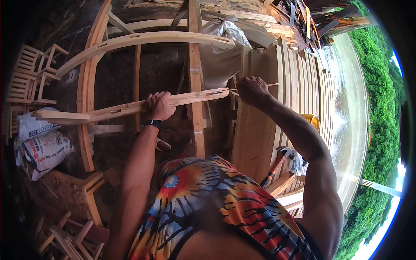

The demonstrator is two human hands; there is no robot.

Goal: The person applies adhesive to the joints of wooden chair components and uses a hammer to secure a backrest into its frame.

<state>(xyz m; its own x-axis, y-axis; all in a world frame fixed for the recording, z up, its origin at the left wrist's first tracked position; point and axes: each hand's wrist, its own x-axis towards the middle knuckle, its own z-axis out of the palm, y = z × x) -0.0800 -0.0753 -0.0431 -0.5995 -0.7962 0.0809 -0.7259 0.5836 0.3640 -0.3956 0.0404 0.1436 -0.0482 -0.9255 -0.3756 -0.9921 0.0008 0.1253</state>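
A long wooden piece with slots cut in it [190, 98] lies across two wooden rails [197, 78]. My left hand [160, 105] is closed around its middle, wearing a dark wristband. My right hand [252, 90] is closed on a thin stick-like tool [273, 84] just past the piece's right end. The tool's narrow tip points left, at or close to that end; whether it touches cannot be made out, and its exact kind is hidden by the fist. Farther back, a second curved, slotted wooden piece [147, 38] rests across the same rails.
Stacked planks [299, 86] stand at the right, with an amber tape roll [310, 122] and a hammer [277, 164] by them. At the left are white printed sacks [43, 147] and small wooden chairs [28, 80]. Scrap wood [303, 21] lies piled at the back right.
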